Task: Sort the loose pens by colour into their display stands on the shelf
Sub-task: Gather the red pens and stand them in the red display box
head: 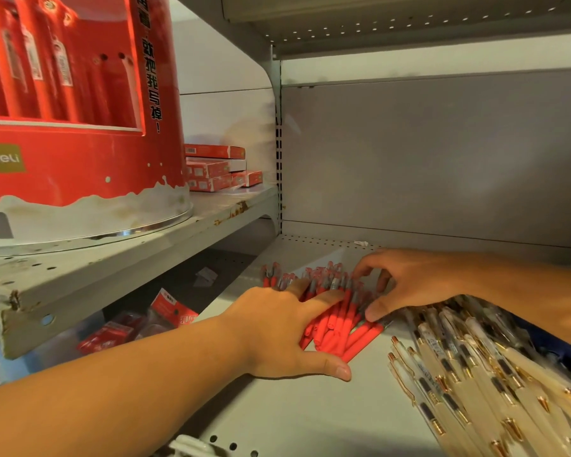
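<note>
Evidently sitting at an early stage, judging by the layout: herding the red pens (pixel 340 328) into one heap at the middle of the frame, flat on the grey shelf (pixel 310 417), with none of these seen going into a stand yet. Pressing on the near side of the heap with the left hand (pixel 277 324), fingers straight and spread, thumb splayed toward the lower edge. Clawing over the far side with the right hand (pixel 406 282), fingers bent onto the pen tops and thumb pinning a barrel, so gripping rather than merely touching. Leaving the pale pens (pixel 459 367) sprawling at lower right, just beside the red heap and partly under the right forearm, probably waiting their turn. Standing well apart at upper left, on a higher shelf: the red display stand (pixel 73 153), apparently the place for the red ones.

Handling slim round barrels, matte red with grey grip sections, likely rolling easily on painted, perforated metal. Contrasting with translucent cream barrels showing dark ink cores and shiny gold clips. Looking glossy and printed on the round stand, with a bright metal rim at its base; flat red boxes (pixel 215 169) stacking just behind it.
</note>
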{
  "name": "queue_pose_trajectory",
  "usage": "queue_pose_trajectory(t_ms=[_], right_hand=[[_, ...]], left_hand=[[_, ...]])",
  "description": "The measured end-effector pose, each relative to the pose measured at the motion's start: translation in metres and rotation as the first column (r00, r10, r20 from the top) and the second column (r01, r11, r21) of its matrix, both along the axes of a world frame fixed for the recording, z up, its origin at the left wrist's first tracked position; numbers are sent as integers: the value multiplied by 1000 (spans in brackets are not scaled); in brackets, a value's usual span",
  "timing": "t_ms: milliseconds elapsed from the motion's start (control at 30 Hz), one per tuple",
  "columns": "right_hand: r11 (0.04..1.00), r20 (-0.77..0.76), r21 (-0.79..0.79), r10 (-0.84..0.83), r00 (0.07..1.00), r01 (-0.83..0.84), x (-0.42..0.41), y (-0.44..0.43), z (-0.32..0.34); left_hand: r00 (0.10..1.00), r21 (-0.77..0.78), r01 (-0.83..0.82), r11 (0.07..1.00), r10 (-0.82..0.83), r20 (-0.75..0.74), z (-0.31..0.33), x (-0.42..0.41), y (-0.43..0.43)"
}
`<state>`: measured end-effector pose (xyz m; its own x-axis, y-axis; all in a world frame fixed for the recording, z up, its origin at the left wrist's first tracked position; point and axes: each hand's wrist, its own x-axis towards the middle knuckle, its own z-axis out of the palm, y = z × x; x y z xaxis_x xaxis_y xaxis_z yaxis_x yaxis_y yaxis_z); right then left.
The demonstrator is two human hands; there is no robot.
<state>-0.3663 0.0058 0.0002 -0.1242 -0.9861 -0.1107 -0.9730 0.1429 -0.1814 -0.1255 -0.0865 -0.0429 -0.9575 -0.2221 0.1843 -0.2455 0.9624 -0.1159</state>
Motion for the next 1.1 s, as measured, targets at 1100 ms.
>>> queue_pose_trajectory(t_ms=[1100], right_hand=[[999, 408, -13, 39, 912, -37, 35, -69, -7]], left_hand=[[995, -101, -87, 991, 82, -47, 5, -6, 4]])
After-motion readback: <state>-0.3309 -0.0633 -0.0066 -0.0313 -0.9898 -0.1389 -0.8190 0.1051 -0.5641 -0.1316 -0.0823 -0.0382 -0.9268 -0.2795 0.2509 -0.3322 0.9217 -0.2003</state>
